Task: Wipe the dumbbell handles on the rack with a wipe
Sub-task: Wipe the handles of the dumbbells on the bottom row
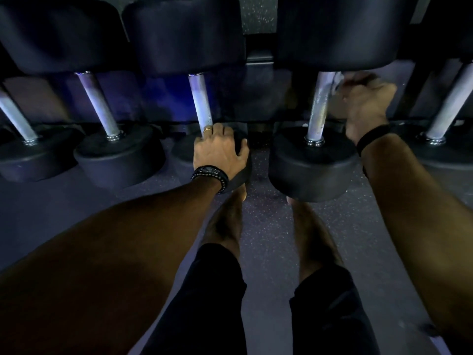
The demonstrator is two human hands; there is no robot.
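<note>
Plainly, the risk sits low in the frame: two bare feet stand right under the front ends of the heavy dumbbells.

At the far left and left of centre, two dumbbell handles lie untouched on the rack. Near the centre, the left hand rests on the front weight of the middle dumbbell, its fingers curled loosely at the base of the steel bar; whether they truly grip it I cannot tell. If that hand leans or pulls, the dumbbell could roll forward off its cradle and drop toward the toes.

Right of centre, the right hand pinches a pale wipe against the top of the next handle, close under the rear weight. The knuckles have little room there and could scrape on it. The wipe is bunched small, so it may slip off the rough steel or miss the far side of the bar.

Further right, one more handle waits.
</note>
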